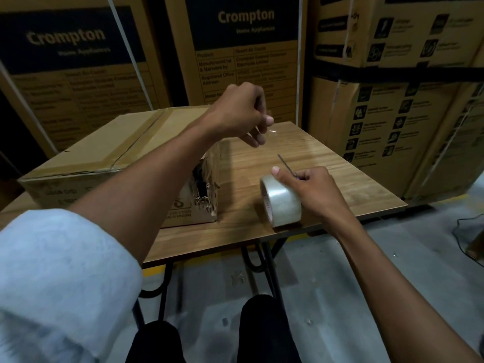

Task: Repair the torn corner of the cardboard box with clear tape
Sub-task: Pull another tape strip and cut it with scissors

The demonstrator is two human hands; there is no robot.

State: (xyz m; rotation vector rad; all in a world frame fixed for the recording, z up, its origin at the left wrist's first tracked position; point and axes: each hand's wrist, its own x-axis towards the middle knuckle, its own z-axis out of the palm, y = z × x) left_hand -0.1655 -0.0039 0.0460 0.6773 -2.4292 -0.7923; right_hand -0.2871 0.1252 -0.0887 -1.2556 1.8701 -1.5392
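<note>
Pale blue rolled sleeve (52, 279) fills the 8 o'clock corner, nearest the lens; dark trousered knees (209, 334) at 6 o'clock over grey floor (327, 271).

Right hand (311, 191), at about 4 o'clock from frame centre, rests fingers on top of the clear tape roll (281, 201), which stands on edge near the front edge of the wood-grain worktop (314, 153). The same hand is curled closed around a thin dark blade or scissor tip (285, 163) that points toward 11 o'clock; which tool it is, cannot tell.

Cardboard box (104, 153) sits on the worktop's left half, 9 o'clock of the roll. Its torn corner (205, 187) faces the roll, ragged and open.

Left hand (242, 113), just above centre, is raised over the box's far right edge, fingertips pinched together on a clear tape strip (271, 131).

Behind, from 10 to 2 o'clock, stacked Crompton cartons (243, 48).
</note>
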